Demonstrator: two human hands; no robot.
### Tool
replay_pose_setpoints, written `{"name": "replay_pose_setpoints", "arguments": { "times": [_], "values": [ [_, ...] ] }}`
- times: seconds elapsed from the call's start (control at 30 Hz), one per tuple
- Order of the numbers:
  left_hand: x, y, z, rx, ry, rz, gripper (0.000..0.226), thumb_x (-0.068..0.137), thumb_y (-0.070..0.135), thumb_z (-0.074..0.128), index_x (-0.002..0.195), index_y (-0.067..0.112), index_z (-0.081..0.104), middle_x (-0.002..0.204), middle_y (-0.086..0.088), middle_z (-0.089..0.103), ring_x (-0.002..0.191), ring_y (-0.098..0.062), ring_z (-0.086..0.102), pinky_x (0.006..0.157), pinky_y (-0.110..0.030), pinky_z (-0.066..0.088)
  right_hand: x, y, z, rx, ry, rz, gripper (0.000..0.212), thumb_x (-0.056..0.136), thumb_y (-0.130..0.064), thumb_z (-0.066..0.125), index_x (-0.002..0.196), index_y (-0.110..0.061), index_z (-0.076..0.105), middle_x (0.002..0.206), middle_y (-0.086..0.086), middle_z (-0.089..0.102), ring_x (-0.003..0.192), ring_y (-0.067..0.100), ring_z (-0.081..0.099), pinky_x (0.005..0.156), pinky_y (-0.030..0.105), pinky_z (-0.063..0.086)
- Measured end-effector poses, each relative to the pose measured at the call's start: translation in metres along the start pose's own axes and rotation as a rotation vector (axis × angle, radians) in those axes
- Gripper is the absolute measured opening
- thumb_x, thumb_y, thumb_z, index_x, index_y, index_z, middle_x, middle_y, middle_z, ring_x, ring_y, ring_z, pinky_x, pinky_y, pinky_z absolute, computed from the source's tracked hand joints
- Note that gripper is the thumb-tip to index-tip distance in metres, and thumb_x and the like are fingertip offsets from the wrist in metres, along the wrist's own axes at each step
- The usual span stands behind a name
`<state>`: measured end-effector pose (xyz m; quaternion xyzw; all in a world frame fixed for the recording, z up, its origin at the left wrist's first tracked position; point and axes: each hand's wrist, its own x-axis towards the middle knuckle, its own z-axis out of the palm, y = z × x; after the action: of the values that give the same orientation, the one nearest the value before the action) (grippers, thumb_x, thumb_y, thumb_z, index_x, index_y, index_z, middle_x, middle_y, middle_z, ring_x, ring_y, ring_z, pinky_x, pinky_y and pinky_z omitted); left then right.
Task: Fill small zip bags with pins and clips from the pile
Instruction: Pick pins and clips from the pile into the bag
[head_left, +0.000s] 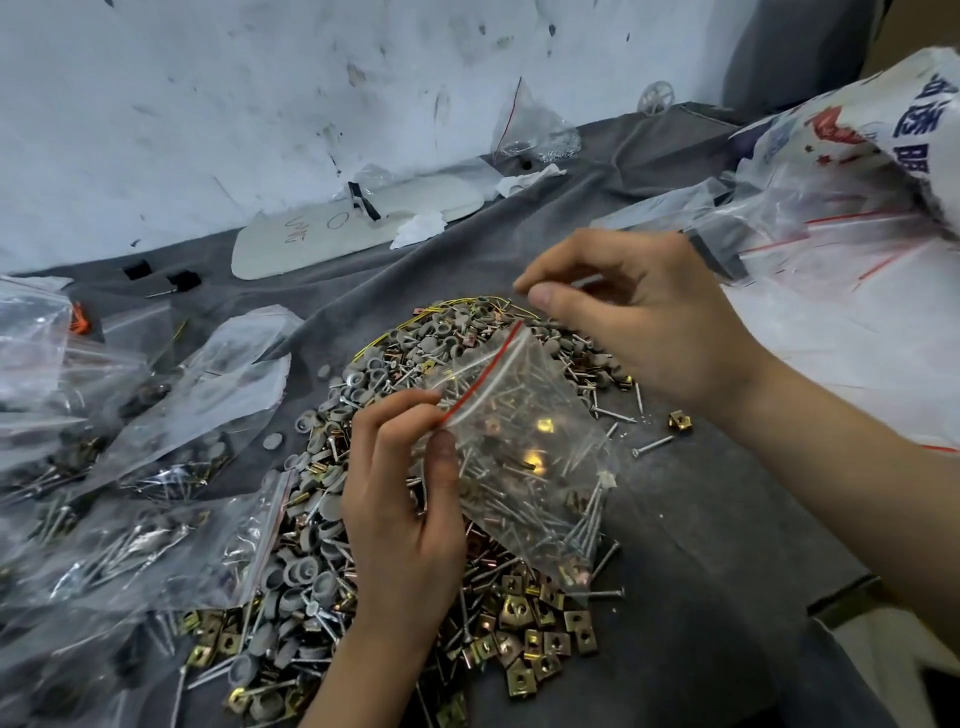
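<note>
Bag (524, 467) part-filled with pins (582, 519) and a few clips (545, 427), held over the pile (311, 566) mid-scene; several filled bags (171, 415) lie left, and I judge plenty of pile is left to pack. Left hand (405, 525) pinches the bag's mouth at its near end. Right hand (644, 322), just above the far end, pinches a pin (587, 282).

Head view, close, down onto pile (322, 571)

White panel (311, 244) — a handwritten "O"; sack (883, 93) — blue characters, cut off.
</note>
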<state>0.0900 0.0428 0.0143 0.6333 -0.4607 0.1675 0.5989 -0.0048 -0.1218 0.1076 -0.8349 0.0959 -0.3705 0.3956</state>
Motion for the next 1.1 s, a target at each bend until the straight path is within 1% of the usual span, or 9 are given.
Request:
{"name": "replay_pose_setpoints", "arguments": {
  "times": [0.07,0.2,0.23,0.33,0.5,0.7,0.83,0.97,1.1],
  "values": [
    [0.000,0.000,0.000,-0.006,0.005,-0.006,0.010,0.096,0.017,0.048,0.104,0.018,0.053,0.112,0.004,0.054,0.107,-0.015,0.056,0.085,-0.021,0.044,0.000,0.017,0.001,-0.021,-0.055,0.154,0.008,0.085,-0.009,0.067,0.088,-0.015,0.072,0.080,-0.002,0.070,0.075,0.010,0.064,0.073,0.023,0.050],
    [0.001,-0.001,-0.001,-0.012,0.045,0.007,0.010,0.096,0.018,0.048,0.104,0.021,0.053,0.109,0.009,0.054,0.105,-0.014,0.057,0.083,-0.025,0.045,-0.007,0.047,0.013,-0.335,-0.431,0.305,0.014,0.082,-0.014,0.069,0.074,-0.025,0.068,0.064,-0.012,0.062,0.058,-0.004,0.054,0.058,0.016,0.037],
    [0.001,-0.001,-0.001,-0.009,0.058,0.014,0.010,0.097,0.018,0.047,0.105,0.022,0.052,0.107,0.009,0.054,0.105,-0.013,0.057,0.082,-0.028,0.046,-0.009,0.052,0.018,-0.391,-0.472,0.311,0.005,0.082,-0.018,0.070,0.080,-0.021,0.072,0.069,-0.010,0.064,0.063,-0.002,0.056,0.058,0.014,0.037],
    [0.001,-0.001,-0.002,-0.003,0.077,0.024,0.010,0.097,0.017,0.047,0.105,0.021,0.052,0.110,0.004,0.054,0.104,-0.012,0.056,0.081,-0.032,0.047,-0.015,0.066,0.033,-0.523,-0.538,0.357,0.018,0.081,-0.029,0.073,0.093,-0.016,0.071,0.086,-0.001,0.065,0.080,0.016,0.059,0.070,0.024,0.044],
    [0.001,-0.002,-0.002,0.011,0.069,0.042,0.009,0.097,0.016,0.047,0.103,0.017,0.052,0.109,0.005,0.053,0.104,-0.010,0.056,0.083,-0.027,0.045,-0.014,0.069,0.041,-0.658,-0.552,0.307,0.013,0.085,-0.025,0.067,0.091,-0.014,0.067,0.089,0.003,0.056,0.088,0.028,0.060,0.077,0.038,0.051],
    [0.001,-0.003,-0.002,-0.002,0.064,0.031,0.009,0.097,0.016,0.047,0.104,0.016,0.053,0.109,0.003,0.053,0.104,-0.012,0.056,0.083,-0.028,0.045,-0.018,0.070,0.038,-0.744,-0.531,0.173,0.016,0.090,-0.015,0.057,0.104,-0.018,0.063,0.089,-0.004,0.043,0.094,0.026,0.057,0.069,0.032,0.042],
    [0.001,-0.004,-0.001,-0.007,0.060,0.023,0.009,0.097,0.017,0.047,0.104,0.016,0.053,0.109,0.005,0.052,0.104,-0.012,0.056,0.085,-0.027,0.044,-0.021,0.072,0.037,-0.790,-0.580,0.090,0.019,0.090,-0.019,0.053,0.108,-0.015,0.060,0.105,0.005,0.056,0.093,0.030,0.059,0.069,0.034,0.044],
    [0.001,-0.005,-0.002,-0.009,0.061,0.022,0.009,0.097,0.017,0.047,0.104,0.016,0.053,0.109,0.003,0.053,0.104,-0.015,0.056,0.085,-0.031,0.045,-0.016,0.078,0.040,-0.957,-0.662,-0.096,0.023,0.089,-0.023,0.054,0.110,-0.014,0.060,0.106,0.005,0.056,0.093,0.026,0.059,0.066,0.031,0.044],
    [0.001,-0.003,-0.003,-0.012,0.069,0.013,0.009,0.097,0.017,0.047,0.104,0.016,0.053,0.109,0.003,0.053,0.103,-0.016,0.056,0.082,-0.030,0.045,-0.008,0.074,0.030,-0.828,-0.596,-0.046,0.021,0.089,-0.020,0.057,0.106,-0.012,0.065,0.101,0.002,0.058,0.094,0.022,0.057,0.070,0.026,0.040]
  ]
}}
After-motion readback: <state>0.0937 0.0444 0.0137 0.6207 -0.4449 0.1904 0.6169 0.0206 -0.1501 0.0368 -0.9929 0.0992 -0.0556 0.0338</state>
